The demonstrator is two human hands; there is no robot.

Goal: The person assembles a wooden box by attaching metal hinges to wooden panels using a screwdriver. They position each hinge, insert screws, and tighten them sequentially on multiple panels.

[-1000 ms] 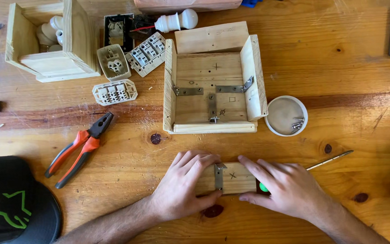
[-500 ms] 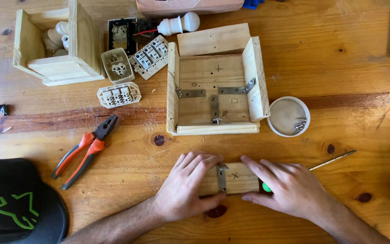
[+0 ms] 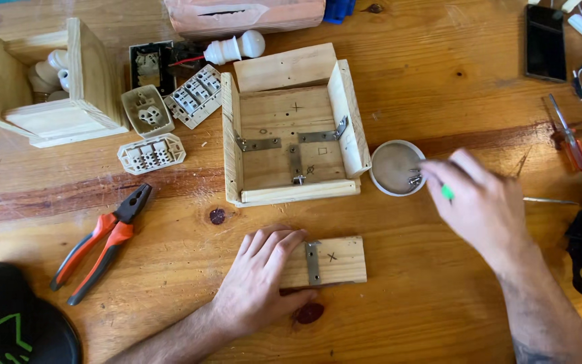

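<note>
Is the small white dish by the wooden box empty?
Not empty. The white dish holds a few small metal screws near its right rim; the right hand reaches toward them.

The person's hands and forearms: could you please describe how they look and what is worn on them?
Both the left hand and the right hand are bare: no gloves, rings or watch show. The forearms are uncovered, with no sleeves in view. A dark marking, perhaps a tattoo, shows on the right forearm near the bottom edge.
</note>
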